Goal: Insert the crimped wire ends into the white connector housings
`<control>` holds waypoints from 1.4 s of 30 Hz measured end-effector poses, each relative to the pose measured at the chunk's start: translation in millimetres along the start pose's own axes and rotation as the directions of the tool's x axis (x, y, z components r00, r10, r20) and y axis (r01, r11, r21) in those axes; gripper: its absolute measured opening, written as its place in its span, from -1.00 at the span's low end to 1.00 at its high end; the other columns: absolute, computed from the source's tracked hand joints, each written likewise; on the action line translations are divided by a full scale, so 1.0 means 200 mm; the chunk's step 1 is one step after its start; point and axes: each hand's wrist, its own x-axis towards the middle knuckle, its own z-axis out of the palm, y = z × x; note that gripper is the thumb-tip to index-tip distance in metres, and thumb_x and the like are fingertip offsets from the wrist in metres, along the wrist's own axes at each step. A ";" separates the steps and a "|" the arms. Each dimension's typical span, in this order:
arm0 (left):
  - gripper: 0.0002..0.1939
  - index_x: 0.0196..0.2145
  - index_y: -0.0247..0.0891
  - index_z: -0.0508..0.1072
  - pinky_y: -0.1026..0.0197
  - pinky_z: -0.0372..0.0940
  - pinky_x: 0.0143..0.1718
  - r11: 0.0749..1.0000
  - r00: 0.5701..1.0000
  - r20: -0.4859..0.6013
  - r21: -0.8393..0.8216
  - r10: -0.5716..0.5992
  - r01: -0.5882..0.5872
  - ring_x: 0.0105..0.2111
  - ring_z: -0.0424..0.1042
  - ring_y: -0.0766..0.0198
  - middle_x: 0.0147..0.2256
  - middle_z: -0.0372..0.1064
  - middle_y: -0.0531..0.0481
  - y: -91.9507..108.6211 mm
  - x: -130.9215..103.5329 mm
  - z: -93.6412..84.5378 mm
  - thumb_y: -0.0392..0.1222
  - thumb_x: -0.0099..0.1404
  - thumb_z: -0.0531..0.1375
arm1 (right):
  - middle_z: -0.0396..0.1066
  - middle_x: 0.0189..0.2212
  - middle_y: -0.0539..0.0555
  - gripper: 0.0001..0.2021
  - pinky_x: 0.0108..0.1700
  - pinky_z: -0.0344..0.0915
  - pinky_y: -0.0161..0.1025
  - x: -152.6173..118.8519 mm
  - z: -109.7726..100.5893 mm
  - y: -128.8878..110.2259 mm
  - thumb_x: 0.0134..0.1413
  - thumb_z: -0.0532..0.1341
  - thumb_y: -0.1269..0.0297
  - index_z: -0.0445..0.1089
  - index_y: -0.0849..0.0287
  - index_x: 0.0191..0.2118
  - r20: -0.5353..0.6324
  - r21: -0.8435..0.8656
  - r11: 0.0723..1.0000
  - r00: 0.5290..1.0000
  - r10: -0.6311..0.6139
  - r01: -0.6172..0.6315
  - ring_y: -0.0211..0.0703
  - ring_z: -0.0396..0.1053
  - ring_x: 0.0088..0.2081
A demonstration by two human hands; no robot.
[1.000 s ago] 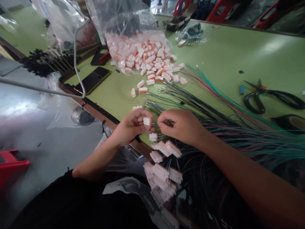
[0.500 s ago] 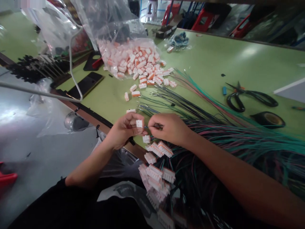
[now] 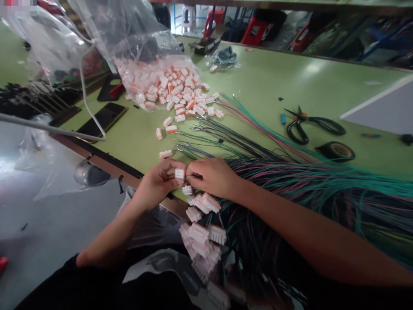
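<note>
My left hand pinches a small white connector housing between thumb and fingers. Right up against it, my right hand is closed on a thin dark wire, mostly hidden by the fingers, at the housing's right side. Below both hands hangs a cluster of white-and-orange connectors fitted on wires. A thick bundle of green, black and pink wires runs under my right forearm across the table. Loose wire ends with bare metal tips lie just beyond my hands.
A clear plastic bag spills many white-and-orange connectors onto the green table. Black-handled scissors and a roll of black tape lie at the right. A phone and a bent metal rod are at the left.
My right hand has come closer to the connector housing, and the wire stretch between the hands has shortened. The whole view has shifted, so the table things appear further left.
</note>
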 end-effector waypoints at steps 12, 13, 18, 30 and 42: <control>-0.78 -0.40 -0.32 0.43 0.40 0.33 -0.52 0.982 0.997 -0.075 -0.189 0.003 -0.017 -0.56 0.41 0.42 -0.55 0.41 0.11 -0.02 0.00 0.01 -0.35 -0.04 0.36 | 0.43 -0.49 -0.02 -0.85 -0.40 0.06 -0.34 0.01 -0.11 0.08 -0.04 0.11 0.32 0.42 0.18 -0.44 0.021 0.183 0.983 0.999 0.028 -0.031 -0.33 0.26 -0.47; -0.79 -0.40 -0.31 0.43 0.41 0.32 -0.53 0.979 0.997 -0.076 -0.204 0.008 -0.023 -0.56 0.41 0.43 -0.55 0.41 0.11 -0.03 0.01 0.00 -0.35 -0.03 0.36 | 0.44 -0.46 -0.02 -0.84 -0.38 0.09 -0.34 0.01 -0.15 0.14 -0.04 0.11 0.30 0.43 0.18 -0.41 0.015 0.206 0.978 0.999 0.042 -0.044 -0.32 0.28 -0.44; -0.80 -0.34 -0.30 0.44 0.45 0.32 -0.53 0.965 0.999 -0.045 -0.262 0.007 -0.018 -0.56 0.41 0.45 -0.53 0.41 0.12 -0.05 0.01 -0.01 -0.37 0.03 0.32 | 0.46 -0.40 0.06 -0.80 -0.39 0.07 -0.29 0.00 -0.27 0.39 -0.08 0.11 0.32 0.47 0.17 -0.36 -0.101 -0.247 0.872 0.906 0.410 -0.422 -0.22 0.31 -0.40; -0.81 -0.35 -0.31 0.43 0.43 0.33 -0.52 0.964 1.000 -0.018 -0.266 -0.003 -0.001 -0.55 0.42 0.44 -0.53 0.40 0.11 -0.04 0.01 -0.01 -0.39 0.04 0.31 | 0.49 -0.31 0.19 -0.72 -0.40 0.07 -0.24 0.03 -0.24 0.40 0.00 0.04 0.34 0.50 0.19 -0.29 -0.072 -0.537 0.676 0.826 0.559 -0.505 -0.07 0.37 -0.30; -0.80 -0.35 -0.29 0.42 0.38 0.33 -0.51 0.976 0.999 -0.028 -0.216 -0.016 0.010 -0.55 0.40 0.41 -0.52 0.38 0.10 -0.03 0.01 -0.01 -0.38 0.02 0.31 | 0.47 -0.20 0.20 -0.72 -0.22 0.22 -0.20 -0.01 -0.29 0.51 0.03 0.06 0.38 0.45 0.20 -0.18 -0.281 -0.344 0.592 0.682 0.676 -0.729 -0.02 0.39 -0.16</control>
